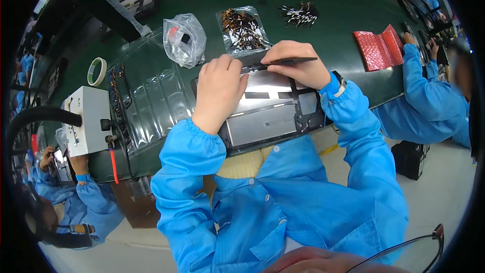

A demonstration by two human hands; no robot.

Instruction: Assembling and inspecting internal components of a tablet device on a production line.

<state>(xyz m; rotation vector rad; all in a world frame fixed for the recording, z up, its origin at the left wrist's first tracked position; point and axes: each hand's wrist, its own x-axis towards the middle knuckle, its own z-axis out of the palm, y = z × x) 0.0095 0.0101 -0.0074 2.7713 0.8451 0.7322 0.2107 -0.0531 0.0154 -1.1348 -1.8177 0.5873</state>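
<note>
An opened tablet-like device [268, 121] lies in front of me at the near table edge, showing a grey battery panel, silver plates and a black frame. My left hand [220, 88] is at its far left part, fingers bent together over the far edge; what the fingertips press or pinch is hidden. With my right hand [298, 63] I pinch slim black tweezers [295, 60], held nearly level. Their tip points left to a dark strip [252, 67] along the device's far edge, close to my left fingers.
Beyond the device lie a clear bag [185, 40], a bag of small cable parts [245, 29] and a pile of similar parts [301, 15]. A clear tray [156, 88], tape roll [96, 71] and white box [88, 121] are left. Red bubble wrap [379, 48] and a co-worker [429, 96] are right.
</note>
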